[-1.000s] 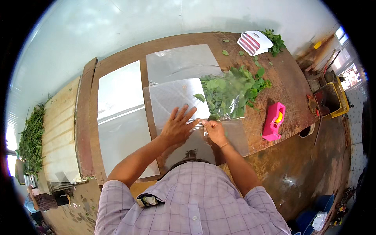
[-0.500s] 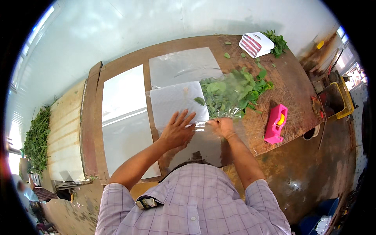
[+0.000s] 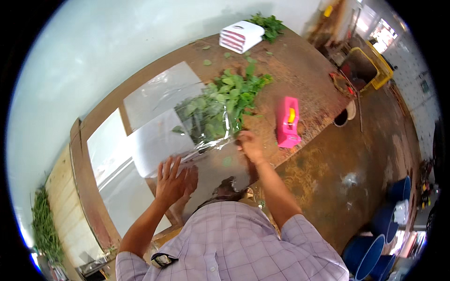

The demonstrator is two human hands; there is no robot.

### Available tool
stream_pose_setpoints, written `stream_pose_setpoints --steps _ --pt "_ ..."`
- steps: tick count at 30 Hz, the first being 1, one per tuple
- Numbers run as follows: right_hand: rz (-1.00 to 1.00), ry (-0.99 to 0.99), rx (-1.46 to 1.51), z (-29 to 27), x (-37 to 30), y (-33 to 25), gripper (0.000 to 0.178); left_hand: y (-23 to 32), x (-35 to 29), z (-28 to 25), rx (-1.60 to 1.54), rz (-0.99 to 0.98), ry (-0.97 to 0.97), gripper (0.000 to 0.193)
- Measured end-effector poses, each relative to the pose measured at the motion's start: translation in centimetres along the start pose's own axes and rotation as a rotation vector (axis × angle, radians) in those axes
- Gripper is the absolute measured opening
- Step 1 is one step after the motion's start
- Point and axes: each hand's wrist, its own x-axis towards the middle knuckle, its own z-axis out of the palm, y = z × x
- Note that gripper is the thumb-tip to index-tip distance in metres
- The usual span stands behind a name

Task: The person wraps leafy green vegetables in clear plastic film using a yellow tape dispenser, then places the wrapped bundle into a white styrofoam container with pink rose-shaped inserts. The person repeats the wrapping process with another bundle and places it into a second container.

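Note:
On the brown table, a bunch of leafy greens (image 3: 255,87) lies partly under clear plastic film (image 3: 213,143). A white sheet (image 3: 158,144) adjoins the bunch on its left. My left hand (image 3: 170,181) rests flat with fingers spread, on the film just below the white sheet. My right hand (image 3: 250,145) is closed in a pinch at the film's near right edge, beside the greens; the film seems to be between its fingers. A pink tape dispenser (image 3: 282,129) with a yellow roll stands right of that hand.
Flat clear sheets (image 3: 161,91) and a bright white sheet (image 3: 110,140) cover the table's left part. At the back sits a folded white stack with red stripes (image 3: 253,32) beside more greens (image 3: 268,25). A yellow crate (image 3: 385,70) and blue tubs (image 3: 361,257) stand to the right.
My view has swung to the right, so the table appears turned. My left hand has slid off the white sheet toward me. My right hand has moved right along the film's edge.

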Motion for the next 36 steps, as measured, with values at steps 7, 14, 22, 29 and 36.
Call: stream_pose_setpoints --steps 7,14,22,29,36 --pt "-0.09 0.494 0.04 -19.3 -1.6 -6.0 0.019 9.1 4.0 4.9 -0.408 0.314 0.063 0.029" --pt "-0.601 0.521 -0.519 -17.2 -6.7 -3.9 0.024 23.4 18.4 3.4 -1.33 -0.151 -0.335 0.035" --pt "0.269 0.126 0.168 -18.4 -19.9 4.3 0.019 29.0 24.6 7.8 -1.906 -0.418 -0.398 0.036" --pt "0.231 -0.182 -0.14 -16.8 -17.0 6.3 0.019 21.9 21.7 4.6 -0.645 0.025 -0.044 0.019" --pt "-0.02 -0.693 -0.301 -1.3 -14.1 -1.9 0.021 2.6 9.9 -1.8 -0.869 -0.356 0.441 0.005"
